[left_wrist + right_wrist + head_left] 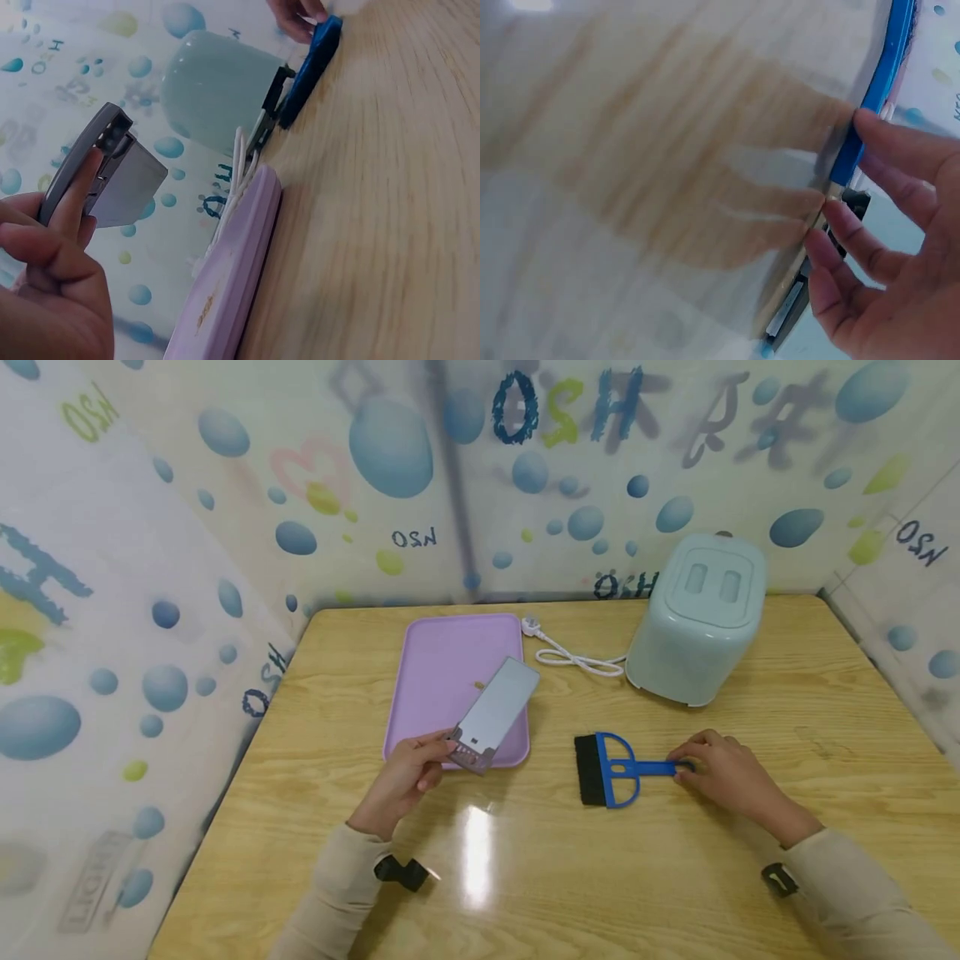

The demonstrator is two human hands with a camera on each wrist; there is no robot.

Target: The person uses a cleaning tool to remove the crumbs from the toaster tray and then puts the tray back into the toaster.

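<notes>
My left hand (405, 777) pinches one end of a flat grey crumb tray (501, 702), tilted over the purple tray (442, 652). Seen from the left wrist, the crumb tray (124, 187) is clear of the table. A few brown crumbs (479, 685) lie on the purple tray; the left wrist view shows crumbs (206, 311) there too. To the right, a small blue brush (606, 768) with black bristles lies on the table. Thumb and fingertips of my right hand (731, 777) pinch the end of its handle (881, 82).
A pale green toaster (697, 627) with its lid on stands at the back right. Its white cord and plug (573, 658) lie between it and the purple tray. Patterned walls (525, 510) border the wooden table (570, 877) at the back and sides.
</notes>
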